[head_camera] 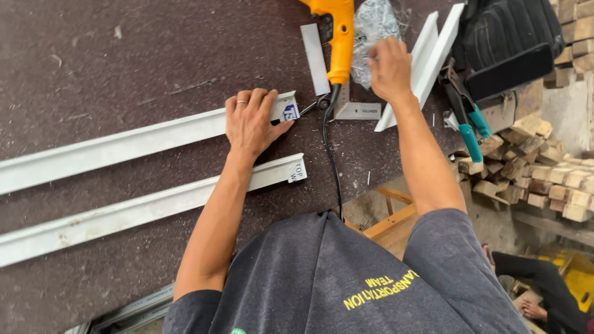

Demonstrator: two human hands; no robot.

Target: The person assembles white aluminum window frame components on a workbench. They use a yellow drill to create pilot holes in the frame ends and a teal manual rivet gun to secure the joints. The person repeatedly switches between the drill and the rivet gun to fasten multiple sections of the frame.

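My left hand [250,120] lies flat on the end of the upper white profile bar [111,149], fingers spread, a ring on one finger. A second white profile bar [124,211] runs parallel below it, with a label at its right end. My right hand [388,67] reaches into a clear plastic bag [371,25] at the top; whether it grips anything inside is hidden. A yellow corded drill [337,37] lies between the two hands, its black cable [331,167] running back towards me. A small steel angle bracket [354,110] rests just below the drill.
The dark brown worktable [124,62] carries a flat metal strip [314,59], further white profiles [427,62], teal-handled pliers [467,124] and a black bag [504,40]. Stacked wood offcuts [544,167] lie off the right edge. Another person's legs [544,291] show at bottom right.
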